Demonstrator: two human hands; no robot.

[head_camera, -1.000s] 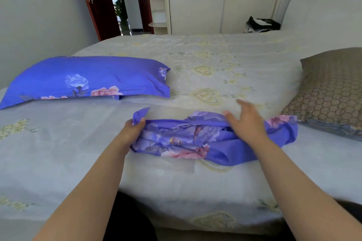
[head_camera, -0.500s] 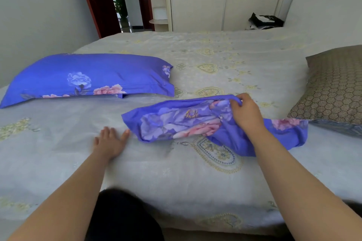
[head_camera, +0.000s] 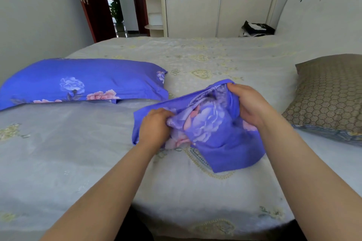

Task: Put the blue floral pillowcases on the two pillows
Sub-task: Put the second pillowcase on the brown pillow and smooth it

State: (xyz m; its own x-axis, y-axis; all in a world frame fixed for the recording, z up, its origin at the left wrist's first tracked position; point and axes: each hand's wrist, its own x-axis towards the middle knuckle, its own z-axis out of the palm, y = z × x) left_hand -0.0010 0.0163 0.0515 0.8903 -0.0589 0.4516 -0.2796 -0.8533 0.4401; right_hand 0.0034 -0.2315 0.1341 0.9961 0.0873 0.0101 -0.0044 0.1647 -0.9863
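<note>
A loose blue floral pillowcase (head_camera: 221, 139) is bunched up above the bed in front of me. My left hand (head_camera: 154, 127) grips its left part. My right hand (head_camera: 247, 105) grips its upper right edge, holding that side raised. One pillow (head_camera: 82, 82) in a blue floral pillowcase lies flat on the bed at the left. A bare brown pillow (head_camera: 331, 94) with a honeycomb pattern lies at the right edge, apart from the loose pillowcase.
The bed (head_camera: 78, 162) has a pale sheet with yellow embroidered hearts. A white headboard (head_camera: 321, 6) stands at the far right, with a dark bundle (head_camera: 256, 28) beside it. A wardrobe (head_camera: 215, 15) and an open dark red door (head_camera: 92, 4) are behind the bed.
My left hand has come off the sheet and taken hold of the pillowcase. My right hand has lifted and gathered the pillowcase, which is now more bunched between both hands.
</note>
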